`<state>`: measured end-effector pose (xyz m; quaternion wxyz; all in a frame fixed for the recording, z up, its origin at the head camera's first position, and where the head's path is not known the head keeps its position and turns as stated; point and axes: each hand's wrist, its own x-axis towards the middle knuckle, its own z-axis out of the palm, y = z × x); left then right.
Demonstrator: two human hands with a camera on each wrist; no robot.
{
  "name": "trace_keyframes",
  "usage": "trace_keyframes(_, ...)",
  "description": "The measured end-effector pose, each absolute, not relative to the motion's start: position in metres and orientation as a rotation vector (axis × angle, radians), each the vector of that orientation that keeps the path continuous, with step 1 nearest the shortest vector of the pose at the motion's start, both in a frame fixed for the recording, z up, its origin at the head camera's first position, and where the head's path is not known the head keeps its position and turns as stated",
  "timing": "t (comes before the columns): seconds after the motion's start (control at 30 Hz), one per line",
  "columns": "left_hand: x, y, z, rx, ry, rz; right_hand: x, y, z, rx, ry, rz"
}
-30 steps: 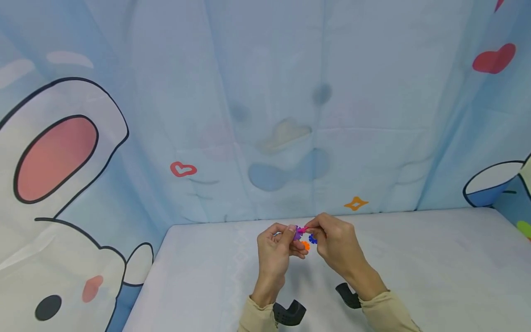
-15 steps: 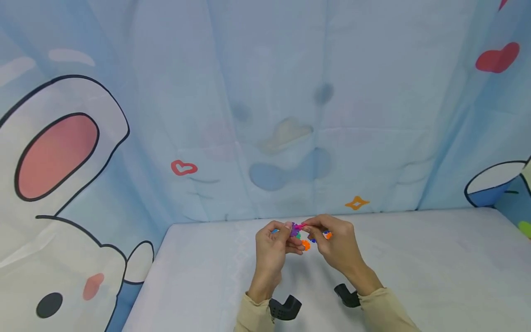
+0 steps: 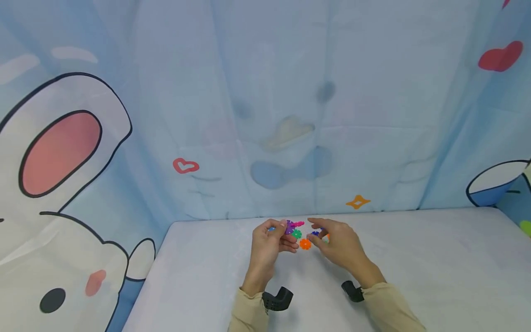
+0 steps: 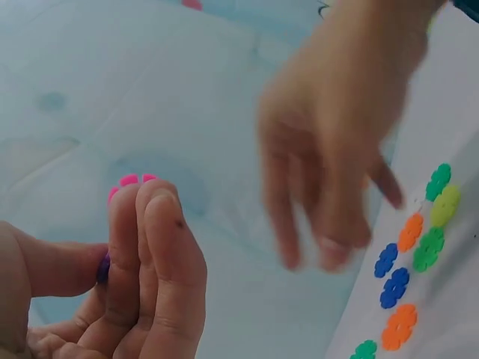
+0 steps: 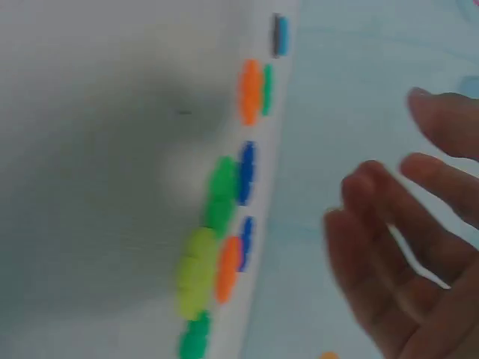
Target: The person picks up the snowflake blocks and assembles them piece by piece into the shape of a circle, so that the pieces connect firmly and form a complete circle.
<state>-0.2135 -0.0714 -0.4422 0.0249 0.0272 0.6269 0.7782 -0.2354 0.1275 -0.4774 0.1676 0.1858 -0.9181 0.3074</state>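
My left hand (image 3: 265, 244) pinches a purple snowflake disc (image 3: 289, 227) between thumb and fingers. A pink snowflake disc (image 3: 298, 223) is joined to it and sticks out to the right; in the left wrist view only the notched edge of the pink disc (image 4: 129, 179) shows above the fingertips. Apart from these, my right hand (image 3: 343, 244) holds nothing, its fingers spread and loosely bent, blurred in the left wrist view. Under and between the hands lie an orange disc (image 3: 305, 244), a green disc (image 3: 296, 234) and a dark blue disc (image 3: 315, 234).
More discs lie along the white table (image 3: 199, 276): a yellow-green disc (image 4: 445, 206), blue ones (image 4: 395, 288) and others in orange and green. A blue printed curtain (image 3: 282, 115) hangs at the table's back edge. Black mounts (image 3: 278, 299) sit at both wrists.
My right hand has let go of the pink disc and drawn away to the right, its fingers parting. The left hand, still pinching the joined discs, has shifted slightly left, uncovering the green disc.
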Motion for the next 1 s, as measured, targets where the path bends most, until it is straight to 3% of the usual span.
trace_keyframes(0.33,-0.213,-0.075,-0.435,0.274,1.925,2.362,-0.24,0.118,-0.507,0.733,-2.978,0.652)
trace_keyframes(1.0,-0.201,-0.075,-0.421,0.599,2.04,2.263,-0.242,0.128,-0.494,0.484,-3.0,0.954)
